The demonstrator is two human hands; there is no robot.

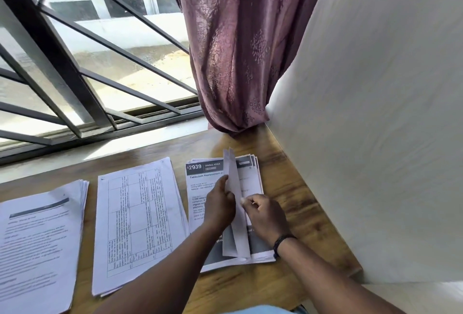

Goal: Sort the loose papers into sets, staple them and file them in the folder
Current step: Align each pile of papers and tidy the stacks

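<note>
Three paper stacks (135, 226) side by side on the table (295, 188), window (87, 63) behind, wall (375, 138) right.

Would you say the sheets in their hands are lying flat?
No: sheets stand on edge, gripped by left hand and right hand.

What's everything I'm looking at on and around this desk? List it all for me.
Paper stacks: three, white with black print, side by side on the table: left stack, middle stack, right stack headed "2939 Dining Area".
Lifted sheets: a few, white, raised on edge over the right stack.
Table: one, brown wood.
Curtain: one, mauve, hanging to the table's far corner.
Window grille: one, dark metal, behind the table.
Wall: white, at right.
Wristband: one, black, right wrist.
Left hand: holds the lifted sheets.
Right hand: pinches their edge.
</note>
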